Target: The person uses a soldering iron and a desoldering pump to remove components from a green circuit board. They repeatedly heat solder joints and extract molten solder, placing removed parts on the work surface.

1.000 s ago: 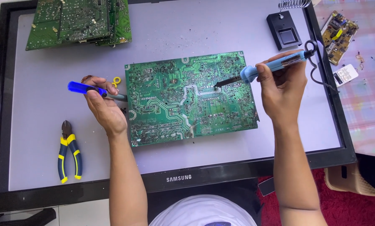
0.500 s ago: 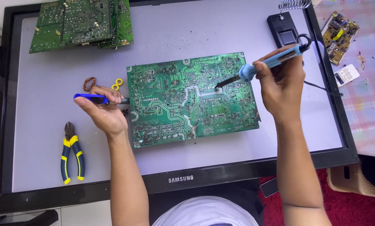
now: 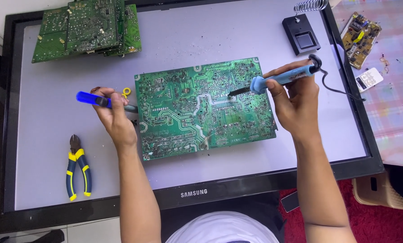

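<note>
Soldering iron (image 3: 280, 78) tip touches green circuit board (image 3: 201, 108)

Stack of green circuit boards (image 3: 87, 29) upper left, yellow-and-blue pliers (image 3: 78, 167) lower left, black soldering stand (image 3: 301, 35), small brown board (image 3: 361, 39) at right

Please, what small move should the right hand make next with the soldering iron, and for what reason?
Probably lower the soldering iron tip slightly onto the joint below it. The right hand holds the tip just over the middle of the green circuit board, while the left hand holds a blue-handled tool at the board's left edge.
</note>
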